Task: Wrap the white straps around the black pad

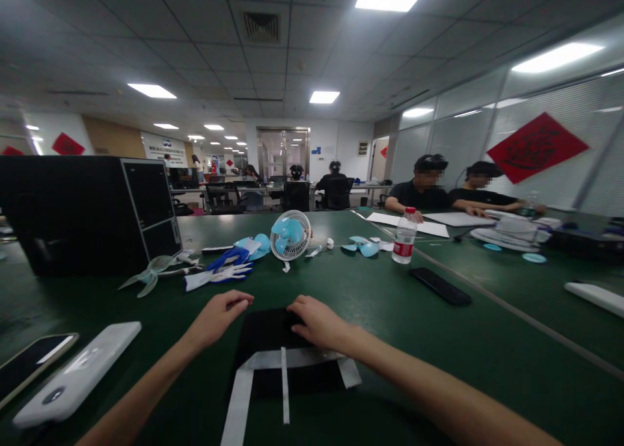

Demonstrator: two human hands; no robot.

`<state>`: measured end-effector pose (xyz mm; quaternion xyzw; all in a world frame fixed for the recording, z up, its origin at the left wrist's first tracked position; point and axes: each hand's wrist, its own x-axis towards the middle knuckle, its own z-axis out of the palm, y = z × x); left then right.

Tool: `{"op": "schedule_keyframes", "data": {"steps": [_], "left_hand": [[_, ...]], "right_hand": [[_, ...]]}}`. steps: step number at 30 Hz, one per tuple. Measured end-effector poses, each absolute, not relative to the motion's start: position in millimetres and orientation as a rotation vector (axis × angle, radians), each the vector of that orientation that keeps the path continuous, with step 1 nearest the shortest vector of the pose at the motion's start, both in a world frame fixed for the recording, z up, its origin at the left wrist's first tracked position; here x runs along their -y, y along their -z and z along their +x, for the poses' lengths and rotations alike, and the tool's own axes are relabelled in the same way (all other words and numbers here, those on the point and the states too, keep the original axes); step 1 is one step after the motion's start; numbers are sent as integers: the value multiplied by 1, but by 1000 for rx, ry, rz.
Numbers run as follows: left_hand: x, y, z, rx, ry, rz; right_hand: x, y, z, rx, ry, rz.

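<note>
Black flat item is laid at near centre of green table, pale straps draped across near part (left one runs out of view). Far edge is covered by right hand; whether edge is pinched cannot be told. Left hand is held half-opened beside far left corner, nothing visibly gripped. Step judged: item being positioned; steadying by both hands seems called for.

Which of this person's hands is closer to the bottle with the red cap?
Right. The right hand, at the flat black item, is nearer the camera than the bottle and to its left. The left hand is also on the near side, but farther left.
</note>
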<state>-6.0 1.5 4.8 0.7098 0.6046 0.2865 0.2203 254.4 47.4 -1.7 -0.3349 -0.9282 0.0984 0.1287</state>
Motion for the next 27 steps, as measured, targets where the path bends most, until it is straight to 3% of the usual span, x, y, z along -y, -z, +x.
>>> {"op": "schedule_keyframes", "data": {"steps": [3, 12, 27], "left_hand": [[-15, 9, -26, -1848, -913, 1898], [-12, 35, -57, -2155, -775, 1927], [-10, 47, -40, -1968, -666, 1995]], "right_hand": [[-67, 13, 240, 2744, -222, -979], [-77, 3, 267, 2659, -228, -1105], [-142, 11, 500, 1987, 8, -2028]]}}
